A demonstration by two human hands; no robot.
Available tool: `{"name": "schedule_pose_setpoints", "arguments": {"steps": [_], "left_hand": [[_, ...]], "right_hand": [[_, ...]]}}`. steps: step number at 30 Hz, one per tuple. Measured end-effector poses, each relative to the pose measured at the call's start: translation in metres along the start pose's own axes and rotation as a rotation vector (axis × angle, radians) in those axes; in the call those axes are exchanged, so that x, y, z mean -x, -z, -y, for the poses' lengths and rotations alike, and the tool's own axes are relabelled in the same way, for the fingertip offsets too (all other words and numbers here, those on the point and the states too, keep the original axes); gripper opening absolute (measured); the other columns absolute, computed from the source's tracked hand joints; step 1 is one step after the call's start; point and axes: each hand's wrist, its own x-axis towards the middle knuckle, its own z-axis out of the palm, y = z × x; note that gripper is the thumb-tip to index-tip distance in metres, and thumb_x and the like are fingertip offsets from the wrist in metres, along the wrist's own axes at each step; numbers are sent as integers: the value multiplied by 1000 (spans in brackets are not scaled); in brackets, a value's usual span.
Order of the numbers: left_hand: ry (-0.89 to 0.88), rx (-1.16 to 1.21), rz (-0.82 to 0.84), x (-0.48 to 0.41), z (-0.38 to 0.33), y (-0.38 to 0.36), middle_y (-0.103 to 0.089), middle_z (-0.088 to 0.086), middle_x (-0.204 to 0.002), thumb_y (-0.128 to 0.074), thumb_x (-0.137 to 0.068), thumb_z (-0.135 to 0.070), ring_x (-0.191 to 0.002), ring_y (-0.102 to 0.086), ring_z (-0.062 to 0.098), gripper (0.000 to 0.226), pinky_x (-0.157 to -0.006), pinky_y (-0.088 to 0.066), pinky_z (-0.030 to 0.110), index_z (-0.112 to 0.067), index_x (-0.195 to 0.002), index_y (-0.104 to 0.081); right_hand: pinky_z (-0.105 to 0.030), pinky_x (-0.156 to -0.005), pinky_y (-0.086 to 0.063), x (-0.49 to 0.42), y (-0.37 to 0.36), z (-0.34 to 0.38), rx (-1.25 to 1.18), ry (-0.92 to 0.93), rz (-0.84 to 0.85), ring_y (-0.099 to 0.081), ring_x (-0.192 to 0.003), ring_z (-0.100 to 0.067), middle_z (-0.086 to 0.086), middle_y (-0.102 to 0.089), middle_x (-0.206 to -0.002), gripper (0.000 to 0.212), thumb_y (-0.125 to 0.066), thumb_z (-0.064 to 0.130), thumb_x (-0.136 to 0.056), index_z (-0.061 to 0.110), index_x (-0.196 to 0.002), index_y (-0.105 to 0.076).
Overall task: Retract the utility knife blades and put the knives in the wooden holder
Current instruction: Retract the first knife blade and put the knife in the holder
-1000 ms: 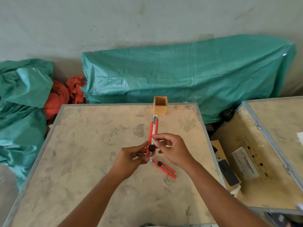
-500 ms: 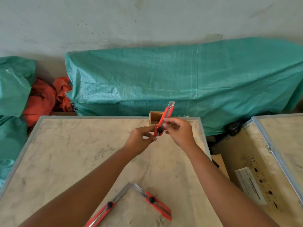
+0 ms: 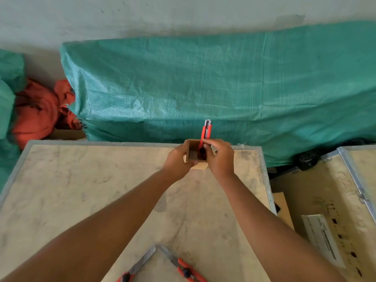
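A small square wooden holder (image 3: 193, 153) stands at the table's far edge. My left hand (image 3: 176, 161) grips its left side. My right hand (image 3: 219, 157) pinches a red utility knife (image 3: 206, 132) that stands upright with its lower end inside the holder, metal tip up. Two more red utility knives lie at the near edge with long blades out, one on the left (image 3: 138, 265) and one on the right (image 3: 181, 265), their blade tips meeting in a point.
The table (image 3: 81, 190) is a pale board with a metal rim. Behind it lies a green tarp (image 3: 203, 82) and orange cloth (image 3: 36, 110). To the right sits an open wooden case (image 3: 325, 200) with a paper sheet inside.
Both hands moved away from me to the holder. The knife went from tilted in the air to upright with its lower end in the holder. My left hand took hold of the holder.
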Motion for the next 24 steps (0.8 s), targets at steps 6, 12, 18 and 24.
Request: {"name": "schedule_pose_setpoints", "arguments": {"steps": [6,12,18,24], "left_hand": [[-5,49,-15,3,-3,-3,-64,3,-128,-74,-81,-7,-121,-57,22,62,-93,-41,25,-23,-136,-49],[46,73,-71,24,-5,4,-58,3,-138,-75,-82,-16,-123,-56,23,67,-99,-47,36,-22,-141,-44],[151,79,-116,88,17,26,-51,-3,-145,-75,-84,-28,-123,-57,19,59,-91,-52,32,-30,-138,-50],[164,150,-131,174,46,59,-57,-4,-138,-73,-85,-28,-115,-61,16,53,-80,-52,26,-25,-135,-54]], "right_hand": [[-21,-84,-40,7,-1,-1,23,-34,-6,-67,-95,-29,-8,-75,-100,25,-69,2,-90,15,-108,-79],[-27,-94,-51,25,16,12,-48,-37,-20,-69,-101,-24,-7,-75,-107,27,-71,0,-89,14,-112,-78],[-35,-91,-57,76,35,54,-90,-33,8,-70,-99,-24,-9,-76,-107,26,-75,1,-86,10,-110,-78],[-5,-83,-45,147,27,110,-148,-90,234,-69,-100,-17,-3,-76,-115,25,-72,7,-91,12,-115,-77]]}}
